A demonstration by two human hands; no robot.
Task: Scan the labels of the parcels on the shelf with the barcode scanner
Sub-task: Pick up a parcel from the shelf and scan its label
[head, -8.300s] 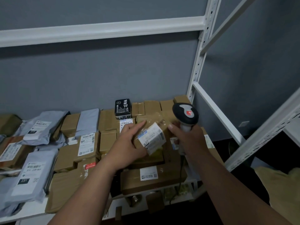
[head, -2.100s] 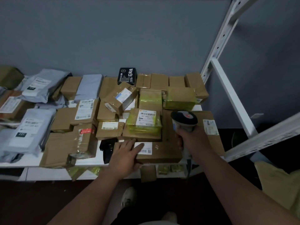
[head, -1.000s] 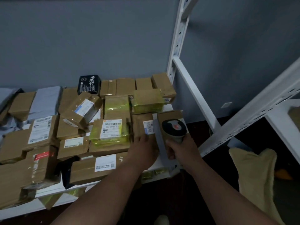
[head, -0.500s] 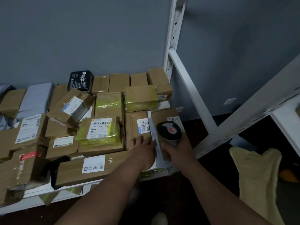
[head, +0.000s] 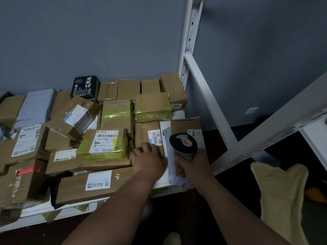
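So the barcode scanner (head: 183,145) is a grey handheld with a black head and a red mark on top, sitting at about 4 o'clock in the frame. Right hand (head: 190,167) has its fingers wrapped tight around the handle. Left hand (head: 148,160) lies on a brown parcel (head: 144,134) with a white label, fingers loosely spread, at the shelf's (head: 163,181) front edge.

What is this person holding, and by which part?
The right hand grips the barcode scanner by its handle. The left hand rests on a cardboard parcel, gripping nothing.
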